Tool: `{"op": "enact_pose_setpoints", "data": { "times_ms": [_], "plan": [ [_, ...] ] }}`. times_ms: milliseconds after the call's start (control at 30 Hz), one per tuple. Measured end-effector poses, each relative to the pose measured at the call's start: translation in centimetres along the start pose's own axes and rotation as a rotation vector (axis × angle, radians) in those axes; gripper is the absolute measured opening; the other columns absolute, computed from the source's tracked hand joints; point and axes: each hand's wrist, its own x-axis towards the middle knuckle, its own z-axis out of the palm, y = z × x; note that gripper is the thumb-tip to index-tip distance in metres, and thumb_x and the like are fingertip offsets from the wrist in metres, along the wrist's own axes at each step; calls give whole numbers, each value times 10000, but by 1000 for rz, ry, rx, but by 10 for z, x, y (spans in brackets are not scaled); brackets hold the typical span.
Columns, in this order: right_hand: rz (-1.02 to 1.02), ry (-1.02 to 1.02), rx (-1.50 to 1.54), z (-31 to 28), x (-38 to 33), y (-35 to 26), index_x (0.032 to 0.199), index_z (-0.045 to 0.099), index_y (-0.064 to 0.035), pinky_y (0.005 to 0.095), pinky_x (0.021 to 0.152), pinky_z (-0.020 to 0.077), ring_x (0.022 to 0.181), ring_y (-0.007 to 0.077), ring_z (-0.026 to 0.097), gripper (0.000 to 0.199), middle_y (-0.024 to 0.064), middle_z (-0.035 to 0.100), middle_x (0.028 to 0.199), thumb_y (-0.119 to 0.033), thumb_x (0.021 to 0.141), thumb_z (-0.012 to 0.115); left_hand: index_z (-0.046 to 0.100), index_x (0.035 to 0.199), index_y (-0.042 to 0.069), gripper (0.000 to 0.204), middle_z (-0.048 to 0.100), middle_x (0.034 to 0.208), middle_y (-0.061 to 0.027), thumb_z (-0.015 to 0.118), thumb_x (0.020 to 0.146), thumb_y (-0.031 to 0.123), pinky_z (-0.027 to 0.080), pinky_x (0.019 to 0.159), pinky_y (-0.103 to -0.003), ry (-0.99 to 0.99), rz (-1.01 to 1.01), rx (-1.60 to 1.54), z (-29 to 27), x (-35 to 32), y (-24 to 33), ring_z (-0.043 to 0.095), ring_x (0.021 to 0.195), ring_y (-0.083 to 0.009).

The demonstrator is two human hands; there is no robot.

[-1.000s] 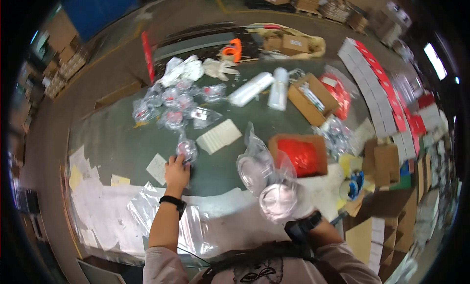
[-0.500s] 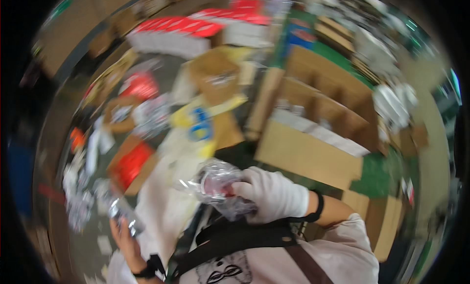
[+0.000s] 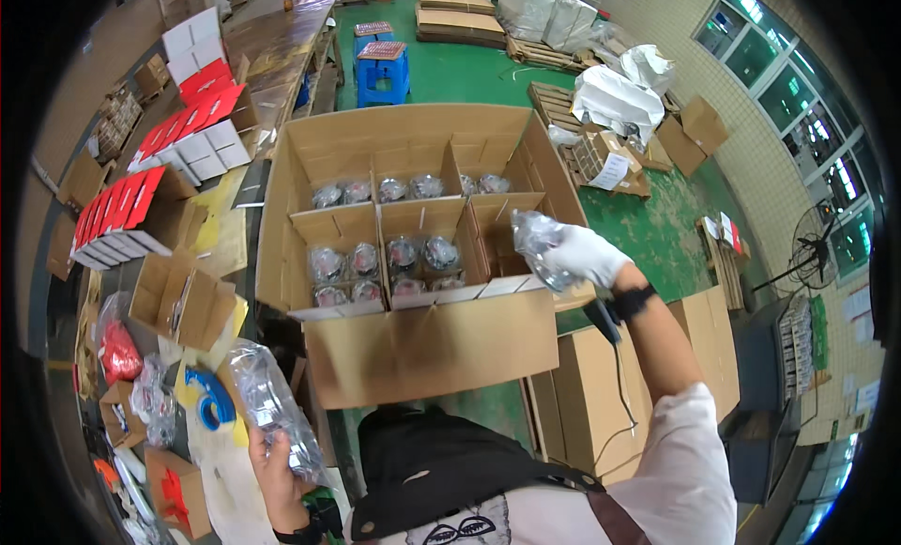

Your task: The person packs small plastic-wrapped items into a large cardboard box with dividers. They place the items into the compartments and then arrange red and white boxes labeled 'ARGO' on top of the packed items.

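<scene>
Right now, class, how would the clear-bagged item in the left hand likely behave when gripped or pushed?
The clear-bagged item may slip, as its plastic wrap looks glossy. That wrap would likely crumple rather than stay stiff, being visibly wrinkled. It is probably fairly light, since the left hand alone holds it up.

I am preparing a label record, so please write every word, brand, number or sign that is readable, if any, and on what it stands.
No text is readable in this view.
White sheet on a brown carton: any print is too small.
Papers on the right wall: too small.
Wrapped item in the left hand: none readable.
Wrapped item in the gloved right hand: none readable.
</scene>
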Motion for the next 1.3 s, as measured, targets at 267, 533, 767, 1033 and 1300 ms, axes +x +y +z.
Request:
{"op": "enact_pose_setpoints", "data": {
  "times_ms": [267, 533, 767, 1033, 1300],
  "plan": [
    [-73, -299, -583, 104, 229, 54, 982, 705, -58, 383, 795, 509, 901, 320, 669, 475, 191, 689, 984, -446, 715, 651, 505, 1269, 15, 439, 614, 1088, -35, 664, 884, 155, 453, 842, -280, -188, -68, 45, 75, 89, 5, 571, 941, -121],
    [-51, -276, -506, 89, 195, 35, 1115, 569, 92, 428, 761, 549, 951, 361, 662, 722, 258, 658, 1022, -397, 638, 805, 528, 1230, 3, 434, 605, 1068, -27, 676, 868, 192, 435, 837, -266, -261, -158, 126, 114, 132, 16, 553, 937, -104],
    [-212, -548, -609, 103, 233, 62, 760, 709, 19, 390, 650, 554, 701, 296, 694, 297, 184, 697, 771, -238, 635, 792, 582, 1089, 8, 298, 591, 1076, -48, 674, 859, 174, 420, 858, -284, -451, -95, 405, 168, 145, 24, 540, 955, -134],
    [-531, -10, -868, 114, 249, 72, 893, 702, -50, 419, 678, 561, 866, 319, 693, 167, 175, 694, 927, -108, 810, 569, 585, 1026, 28, 171, 587, 1052, -26, 652, 892, 111, 421, 859, -276, -511, -118, 301, 249, 117, 19, 533, 944, -108],
    [-625, 29, -897, 144, 267, 91, 907, 704, -54, 439, 678, 553, 838, 331, 693, 192, 187, 695, 942, -111, 831, 537, 587, 1047, 26, 231, 586, 1077, -15, 666, 895, 181, 413, 881, -272, -420, -237, 340, 256, 94, -1, 534, 976, -108]
  ]
}}
